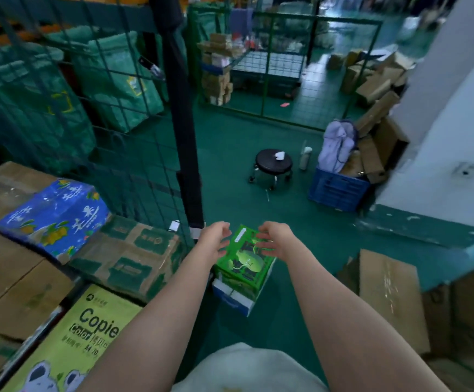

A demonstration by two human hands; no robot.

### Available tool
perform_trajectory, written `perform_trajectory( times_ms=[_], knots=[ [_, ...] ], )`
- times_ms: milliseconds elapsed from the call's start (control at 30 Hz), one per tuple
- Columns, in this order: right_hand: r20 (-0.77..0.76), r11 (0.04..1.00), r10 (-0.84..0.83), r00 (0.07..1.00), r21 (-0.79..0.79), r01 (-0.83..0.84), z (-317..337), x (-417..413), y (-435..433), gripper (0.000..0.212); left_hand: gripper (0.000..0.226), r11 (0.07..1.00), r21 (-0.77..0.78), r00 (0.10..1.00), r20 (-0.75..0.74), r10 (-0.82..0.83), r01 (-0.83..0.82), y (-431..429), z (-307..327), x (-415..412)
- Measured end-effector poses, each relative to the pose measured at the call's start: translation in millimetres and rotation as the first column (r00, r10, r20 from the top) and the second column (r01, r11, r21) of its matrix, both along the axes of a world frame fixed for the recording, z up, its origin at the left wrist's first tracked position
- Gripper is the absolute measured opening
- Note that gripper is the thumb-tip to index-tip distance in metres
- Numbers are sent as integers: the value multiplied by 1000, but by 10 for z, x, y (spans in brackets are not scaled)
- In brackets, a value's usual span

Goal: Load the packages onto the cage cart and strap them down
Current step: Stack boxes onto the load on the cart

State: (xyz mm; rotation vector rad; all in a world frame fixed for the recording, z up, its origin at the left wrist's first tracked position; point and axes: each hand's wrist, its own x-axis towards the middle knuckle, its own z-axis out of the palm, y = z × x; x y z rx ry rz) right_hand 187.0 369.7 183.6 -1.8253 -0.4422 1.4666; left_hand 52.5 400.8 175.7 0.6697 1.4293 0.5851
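Green box (pixel 244 264): small carton, bright green, glossy. A dark cartoon plant-like figure is printed on the top face, with a pale label strip near its far edge. It sits on the green floor (pixel 230 165), stacked on a white and blue box (pixel 231 298) that shows below it on the near side. Both stand just beside the open corner of the cage cart (pixel 134 154).

Left hand (pixel 216 240) and right hand (pixel 276 239): both reach forward, one at each side of the green box's far end, palms facing each other. Both are released, fingers spread and loosely bent, grasping nothing. Cannot tell whether any fingertip touches the carton.

Cage cart: green wire-mesh walls, already part loaded. Inside is a blue carton (pixel 54 216) with orange fruit print, tilted on top of brown cartons (pixel 128 256). A yellow-green copier-paper carton (pixel 74 335) lies nearest. A black strap (pixel 182 123) hangs down the corner post.

Further off: a round black stool (pixel 273 162) on castors, and a blue crate (pixel 337 190) with flattened cardboard leaning over it by the wall.
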Motion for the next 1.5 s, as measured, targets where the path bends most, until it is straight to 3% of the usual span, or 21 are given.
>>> perform_trajectory(
  times_ms=[200,333,433,800,1233,1500],
  knots=[
    [-1,991,-127,992,-29,127,-46,95,-271,30,29,988,-1,987,-25,-156,156,-83,-69,138],
    [-11,974,-225,974,-35,225,-78,109,-478,18,30,964,-2,963,-44,-264,265,-136,-102,216],
    [-20,958,-284,959,-40,283,-114,128,-608,30,33,943,2,942,-60,-332,332,-168,-106,280],
    [-32,882,-470,882,-51,468,-181,311,-1116,36,19,829,-8,826,-75,-559,560,-498,-154,728],
    [37,713,-696,717,-78,697,-127,1682,-2470,29,18,690,-28,690,3,-724,723,-1579,-195,2374],
    [83,627,-768,636,-110,771,-41,2738,-3582,39,19,619,-62,622,52,-782,783,-2522,-390,3539]
  ],
)
